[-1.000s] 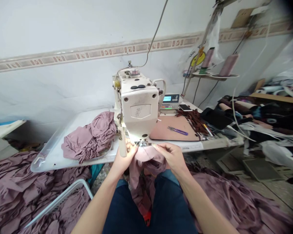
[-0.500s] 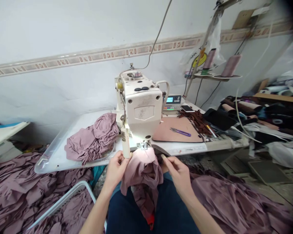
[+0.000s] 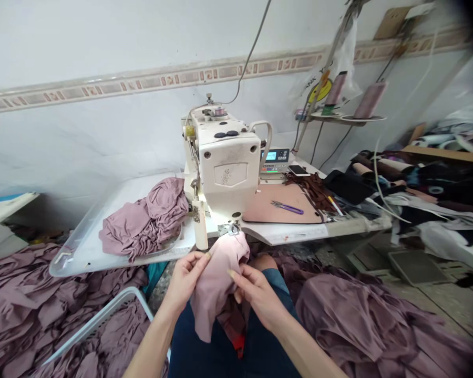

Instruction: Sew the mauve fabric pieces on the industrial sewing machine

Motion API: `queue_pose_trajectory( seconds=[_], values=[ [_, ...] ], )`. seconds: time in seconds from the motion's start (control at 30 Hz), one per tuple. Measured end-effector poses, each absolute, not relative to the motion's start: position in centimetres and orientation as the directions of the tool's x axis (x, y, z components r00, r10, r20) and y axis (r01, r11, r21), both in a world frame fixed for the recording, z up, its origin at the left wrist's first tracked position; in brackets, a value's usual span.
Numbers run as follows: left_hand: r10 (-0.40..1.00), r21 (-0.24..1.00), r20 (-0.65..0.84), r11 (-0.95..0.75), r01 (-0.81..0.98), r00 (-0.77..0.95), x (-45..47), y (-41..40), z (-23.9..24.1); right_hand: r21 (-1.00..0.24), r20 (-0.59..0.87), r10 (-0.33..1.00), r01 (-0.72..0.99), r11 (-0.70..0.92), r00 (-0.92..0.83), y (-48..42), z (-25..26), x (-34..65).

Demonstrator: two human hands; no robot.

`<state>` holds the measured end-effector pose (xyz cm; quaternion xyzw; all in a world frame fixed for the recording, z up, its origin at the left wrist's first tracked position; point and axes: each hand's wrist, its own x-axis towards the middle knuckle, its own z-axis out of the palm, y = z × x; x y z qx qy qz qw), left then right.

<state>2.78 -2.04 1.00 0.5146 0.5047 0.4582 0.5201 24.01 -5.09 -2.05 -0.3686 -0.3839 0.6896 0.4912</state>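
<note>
A mauve fabric piece (image 3: 216,283) hangs over my lap, its top end still under the presser foot (image 3: 229,229) of the white sewing machine (image 3: 226,168). My left hand (image 3: 185,278) pinches the fabric's left edge. My right hand (image 3: 256,294) grips the fabric from the right, fingers folded into the cloth. Both hands sit just below the front edge of the sewing table (image 3: 299,233).
A heap of mauve fabric (image 3: 145,218) lies on a clear tray left of the machine. Purple snips (image 3: 287,208) rest on a brown mat, with a control panel (image 3: 275,157) and phone (image 3: 298,170) behind. Thread cones (image 3: 368,100) stand at right. More mauve fabric (image 3: 31,304) covers the floor.
Both hands have drawn the fabric back from the needle area toward my lap. My right hand has closed onto the cloth nearer the left hand.
</note>
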Motion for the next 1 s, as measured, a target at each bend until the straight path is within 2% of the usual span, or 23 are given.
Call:
queue_pose_trajectory(
  seconds=[0.07, 0.17, 0.2, 0.27, 0.37, 0.43, 0.53, 0.63, 0.77, 0.83, 1.0],
  values=[
    [0.966, 0.988, -0.039, 0.0, 0.151, 0.255, 2.7, -2.9, 1.1, -0.901, -0.172, 0.951, -0.349, -0.257, -0.256, -5.5, -1.3, 26.5],
    [0.819, 0.943, -0.095, -0.109, 0.316, 0.566, 2.7, -4.0, 1.5, -0.964, -0.186, 0.934, -0.127, -0.233, -0.305, -6.4, -0.3, 30.1],
    [0.787, 0.928, -0.114, -0.134, 0.348, 0.607, 2.8, -4.3, 1.7, -0.976, -0.189, 0.925, -0.038, -0.213, -0.329, -6.8, 0.0, 30.9],
    [0.804, 0.916, -0.115, -0.142, 0.375, 0.584, 3.4, -4.7, 1.7, -0.974, -0.222, 0.898, 0.126, -0.187, -0.381, -7.6, 0.5, 31.9],
    [0.827, 0.94, -0.129, -0.073, 0.333, 0.547, 5.3, -5.2, 1.0, -0.942, -0.219, 0.862, 0.33, -0.064, -0.457, -8.5, 1.7, 31.9],
    [0.736, 0.958, -0.187, -0.009, 0.286, 0.651, 6.7, -5.7, 0.3, -0.921, -0.152, 0.833, 0.382, 0.077, -0.532, -8.8, 2.8, 31.8],
    [0.577, 0.967, -0.235, 0.059, 0.247, 0.782, 8.0, -6.4, -0.6, -0.916, -0.041, 0.784, 0.337, 0.218, -0.619, -8.6, 4.2, 32.2],
    [0.624, 0.97, -0.233, 0.095, 0.224, 0.746, 7.7, -6.6, -0.6, -0.928, -0.008, 0.809, 0.306, 0.213, -0.588, -8.0, 4.2, 33.1],
    [0.81, 0.964, -0.207, 0.073, 0.256, 0.549, 6.0, -6.2, 0.3, -0.962, -0.052, 0.914, 0.265, 0.062, -0.401, -7.3, 2.6, 33.2],
    [0.868, 0.969, -0.171, 0.064, 0.238, 0.466, 5.2, -5.9, 0.7, -0.969, -0.037, 0.951, 0.244, 0.041, -0.308, -7.0, 2.3, 32.7],
    [0.918, 0.986, -0.077, 0.014, 0.163, 0.388, 4.1, -5.0, 1.9, -0.979, 0.012, 0.981, 0.197, 0.052, -0.195, -6.4, 3.5, 31.4]
  ],
)
